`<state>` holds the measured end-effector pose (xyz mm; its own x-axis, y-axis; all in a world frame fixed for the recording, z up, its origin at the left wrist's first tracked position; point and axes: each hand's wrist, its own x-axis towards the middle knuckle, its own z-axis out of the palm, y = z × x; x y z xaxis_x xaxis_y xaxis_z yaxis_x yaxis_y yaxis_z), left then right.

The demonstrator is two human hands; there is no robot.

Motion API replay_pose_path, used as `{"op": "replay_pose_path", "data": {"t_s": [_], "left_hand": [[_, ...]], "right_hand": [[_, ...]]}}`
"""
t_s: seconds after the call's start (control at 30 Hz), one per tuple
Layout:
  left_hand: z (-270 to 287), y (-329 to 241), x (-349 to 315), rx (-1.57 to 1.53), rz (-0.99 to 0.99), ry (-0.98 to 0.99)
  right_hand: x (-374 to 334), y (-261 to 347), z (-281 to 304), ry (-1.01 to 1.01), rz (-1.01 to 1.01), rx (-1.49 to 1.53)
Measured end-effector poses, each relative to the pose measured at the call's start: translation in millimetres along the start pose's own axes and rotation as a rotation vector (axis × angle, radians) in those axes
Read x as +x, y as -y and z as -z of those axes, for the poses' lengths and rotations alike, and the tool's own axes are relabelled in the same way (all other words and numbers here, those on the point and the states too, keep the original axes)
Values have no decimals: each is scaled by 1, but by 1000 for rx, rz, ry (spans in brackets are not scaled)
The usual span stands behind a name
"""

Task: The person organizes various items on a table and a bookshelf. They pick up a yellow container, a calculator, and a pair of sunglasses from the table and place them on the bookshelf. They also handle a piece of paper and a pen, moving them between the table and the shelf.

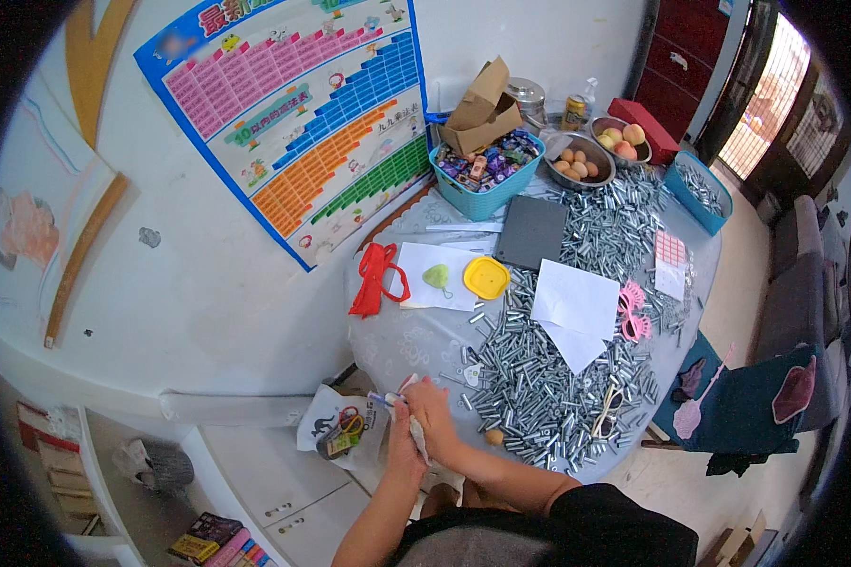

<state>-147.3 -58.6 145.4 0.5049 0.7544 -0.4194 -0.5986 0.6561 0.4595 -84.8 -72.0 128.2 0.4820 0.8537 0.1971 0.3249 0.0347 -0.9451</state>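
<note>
My left hand (405,444) and my right hand (429,408) are pressed together beside the near left edge of the table. Both are closed, with the right one on top. A thin white tissue-like piece (418,438) shows between them, and its exact kind is not clear. Slim purple-and-white pen-like things (380,400) stick out on the left side of my grip. Just left and below hangs a white plastic bag (316,414), with scissors (351,421) showing in or against it. To the right, a large heap of short metal pins (515,397) covers the tabletop.
On the table (407,345) lie white papers (577,307), a yellow dish (487,277), a red ribbon-like cloth (378,279) and a dark flat box (531,231). Behind stand a blue basket (487,200) and a bowl of eggs (603,170). A chair (742,406) stands at right.
</note>
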Motion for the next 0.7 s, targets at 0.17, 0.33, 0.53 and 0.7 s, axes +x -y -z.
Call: {"op": "replay_pose_path", "data": {"t_s": [0.17,0.33,0.53,0.7], "left_hand": [[-24,4,6,130,0,-79],[-12,11,17,315,-4,-78],[42,28,46,254,-7,-122],[-5,8,29,-72,104,44]], "right_hand": [[3,-5,5,-39,-104,115],[3,1,12,-7,-170,93],[9,17,21,30,-205,260],[15,9,25,90,89,-184]]}}
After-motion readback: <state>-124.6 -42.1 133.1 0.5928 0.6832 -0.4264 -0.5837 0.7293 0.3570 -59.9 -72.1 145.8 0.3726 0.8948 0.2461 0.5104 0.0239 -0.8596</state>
